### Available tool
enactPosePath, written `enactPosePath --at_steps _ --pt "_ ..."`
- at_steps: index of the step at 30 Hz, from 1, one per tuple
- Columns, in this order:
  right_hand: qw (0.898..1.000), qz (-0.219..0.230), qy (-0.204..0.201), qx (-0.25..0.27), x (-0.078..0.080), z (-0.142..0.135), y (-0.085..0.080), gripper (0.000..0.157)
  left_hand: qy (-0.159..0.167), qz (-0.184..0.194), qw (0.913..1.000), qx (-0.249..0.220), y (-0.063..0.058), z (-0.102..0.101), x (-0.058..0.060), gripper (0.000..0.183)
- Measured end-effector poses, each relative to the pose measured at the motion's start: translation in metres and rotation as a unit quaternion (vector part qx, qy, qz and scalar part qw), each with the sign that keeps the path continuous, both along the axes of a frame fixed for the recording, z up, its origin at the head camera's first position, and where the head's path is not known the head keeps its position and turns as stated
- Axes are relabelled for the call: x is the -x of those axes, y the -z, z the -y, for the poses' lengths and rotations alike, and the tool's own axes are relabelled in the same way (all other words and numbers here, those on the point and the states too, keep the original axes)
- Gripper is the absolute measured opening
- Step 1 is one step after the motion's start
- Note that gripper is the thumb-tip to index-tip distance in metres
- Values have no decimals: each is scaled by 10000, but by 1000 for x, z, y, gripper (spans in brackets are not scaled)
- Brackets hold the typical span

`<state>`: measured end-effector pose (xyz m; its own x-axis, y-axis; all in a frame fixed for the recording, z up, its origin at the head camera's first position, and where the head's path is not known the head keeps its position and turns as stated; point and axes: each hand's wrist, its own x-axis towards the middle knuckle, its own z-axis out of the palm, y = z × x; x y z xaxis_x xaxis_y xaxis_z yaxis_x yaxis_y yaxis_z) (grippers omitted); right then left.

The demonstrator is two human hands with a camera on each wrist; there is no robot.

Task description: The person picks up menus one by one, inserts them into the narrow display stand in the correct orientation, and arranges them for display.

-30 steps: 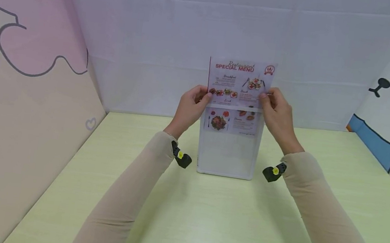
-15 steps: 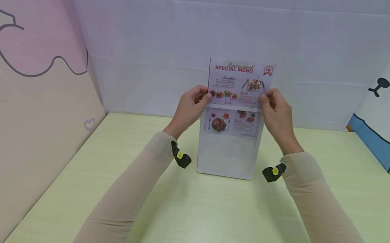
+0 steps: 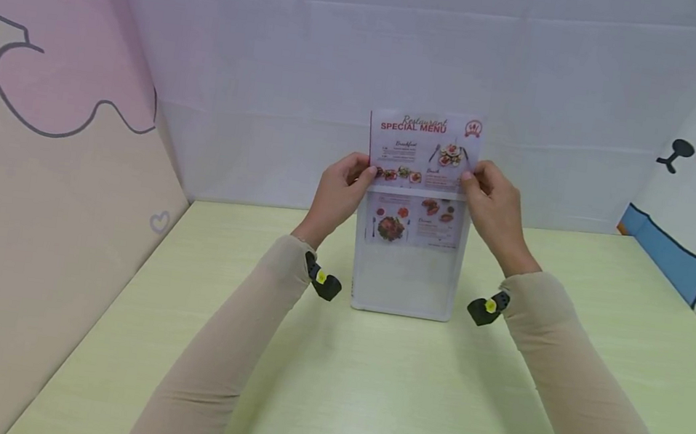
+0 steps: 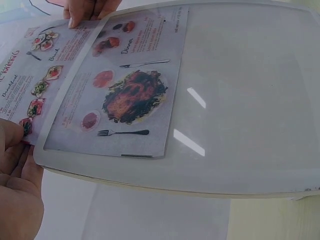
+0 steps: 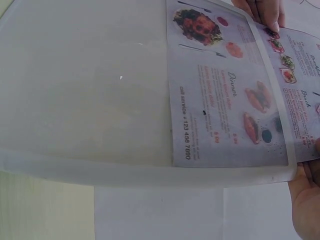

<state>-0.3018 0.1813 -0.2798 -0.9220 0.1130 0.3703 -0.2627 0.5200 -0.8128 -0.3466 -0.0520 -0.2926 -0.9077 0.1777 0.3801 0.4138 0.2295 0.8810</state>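
Note:
A printed restaurant menu sheet [image 3: 423,150] stands partly inside a clear, white-rimmed display stand [image 3: 406,280]. Its lower part shows behind the clear front, while the upper part sticks out above the top rim. At the sheet's left edge, my left hand [image 3: 341,190] pinches it between thumb and fingers, close to the stand's corner. My right hand [image 3: 497,207] pinches the opposite edge at about the same height. In the left wrist view, the menu's bottom edge [image 4: 145,156] lies well short of the stand's far end. The stand is upright on the table.
The pale yellow-green table [image 3: 377,397] spreads around the stand. Behind it hangs a white sheet-covered wall [image 3: 316,59]. Cartoon-printed panels [image 3: 62,84] flank the table left and right. Each wrist carries a small black camera [image 3: 327,285].
The menu sheet has slid a little lower into the stand, and its top edge has dropped and shifted slightly left. Both hands stay nearly in place; the stand has not moved.

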Motion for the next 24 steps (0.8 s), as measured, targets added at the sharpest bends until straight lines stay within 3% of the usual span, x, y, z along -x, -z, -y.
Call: enactPosePath --at_steps 9,24 --pt "9998 -141 -105 63 1 -1 2 39 23 -118 9999 16 1 0 -1 22" --pt "9999 -89 -34 -50 0 -2 0 39 -24 1 10000 28 -1 0 -4 22"
